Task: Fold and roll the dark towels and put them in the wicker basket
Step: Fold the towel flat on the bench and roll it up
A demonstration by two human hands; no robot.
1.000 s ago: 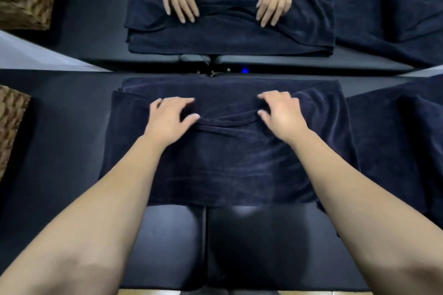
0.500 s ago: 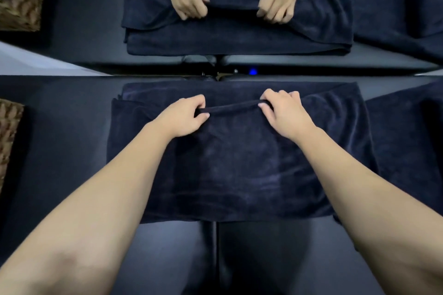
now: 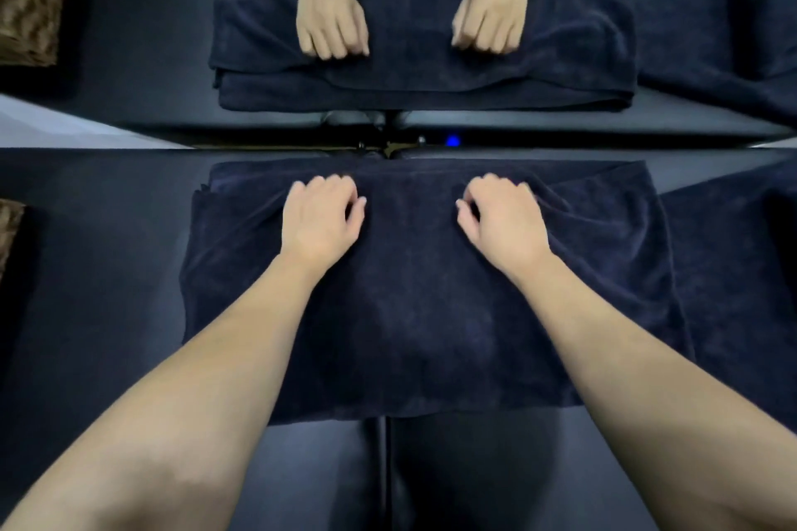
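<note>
Left hand [image 3: 319, 220] and right hand [image 3: 504, 216]: fingers curled, apparently pinching the folded edge of the dark towel [image 3: 422, 315], carried to the far edge to complete a fold. Towel flat on the dark table [image 3: 95, 272]. Wicker basket [image 3: 10, 228] at far left, partly visible.

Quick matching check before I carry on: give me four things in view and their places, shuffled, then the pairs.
Things:
1. left hand
2. right hand
3. brown wicker basket
4. dark navy folded towel

Places:
A. at the left edge
B. centre of the dark table
C. on the towel's far edge, left part
D. on the towel's far edge, right part

Pairs: 1-C, 2-D, 3-A, 4-B
</note>
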